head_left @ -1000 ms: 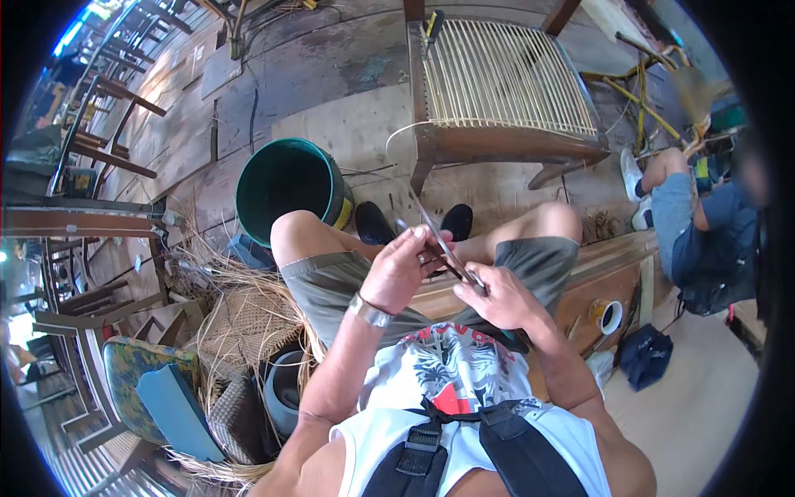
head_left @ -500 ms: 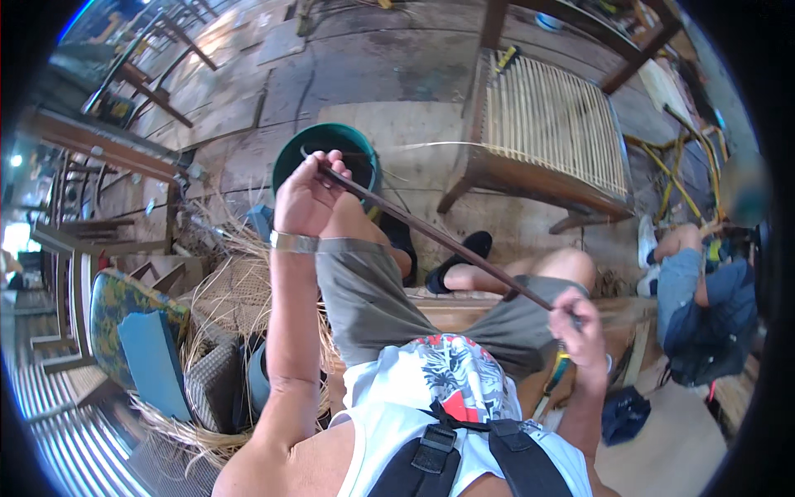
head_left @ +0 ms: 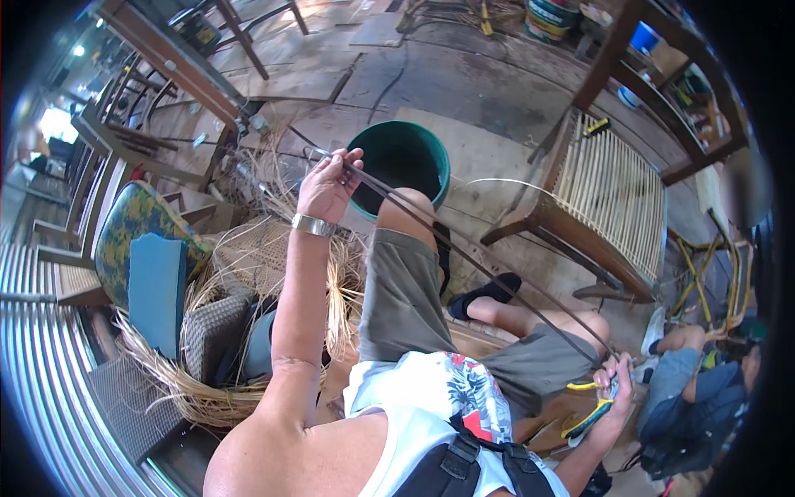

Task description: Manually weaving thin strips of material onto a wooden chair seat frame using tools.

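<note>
The strips (head_left: 479, 258) are thin, dark and long, and they run on a slant from one hand to the other, over both bare legs. They look light, and they may be bendy but springy, so a loose end could flick back. They may be smooth and slip a bit; what they are made of is hard to tell. The best place to hold them is near each end, with a firm pinch.

The left hand (head_left: 330, 184) pinches them between thumb and fingers, by the green bucket (head_left: 397, 149), and an end pokes out past it. The left arm reaches far out in front, nearly straight, with a watch (head_left: 315, 224) on the wrist.

The right hand (head_left: 614, 383) is low and off to the right, with its fingers curled around the strips and the pliers (head_left: 590, 417). The chair (head_left: 613, 195) is ahead of it, not touching
</note>
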### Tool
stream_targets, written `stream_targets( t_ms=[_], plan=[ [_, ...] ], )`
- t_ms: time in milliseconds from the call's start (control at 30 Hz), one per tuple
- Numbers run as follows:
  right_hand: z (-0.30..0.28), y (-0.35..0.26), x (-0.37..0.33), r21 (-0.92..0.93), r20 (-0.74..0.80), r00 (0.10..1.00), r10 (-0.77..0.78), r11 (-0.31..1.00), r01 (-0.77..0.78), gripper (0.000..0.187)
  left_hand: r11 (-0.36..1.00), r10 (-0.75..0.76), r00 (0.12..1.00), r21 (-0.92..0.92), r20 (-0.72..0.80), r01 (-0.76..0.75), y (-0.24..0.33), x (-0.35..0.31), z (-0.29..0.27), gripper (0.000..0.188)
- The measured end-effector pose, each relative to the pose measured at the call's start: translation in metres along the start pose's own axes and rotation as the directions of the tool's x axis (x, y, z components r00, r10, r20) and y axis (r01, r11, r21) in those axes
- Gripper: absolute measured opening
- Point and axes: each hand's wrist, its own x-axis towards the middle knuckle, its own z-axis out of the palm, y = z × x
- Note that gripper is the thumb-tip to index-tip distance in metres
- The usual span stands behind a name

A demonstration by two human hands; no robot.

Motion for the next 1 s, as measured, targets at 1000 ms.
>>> stream_targets(
  t_ms=[1000],
  plan=[
    [0.338, 0.09, 0.137, -0.714, 0.499, 0.864, -0.069, 0.532, 0.455, 0.024, 0.985, 0.168, 0.984, 0.023, 0.059, -0.17, -0.075, -0.086, 0.098, 0.016]
  ],
)
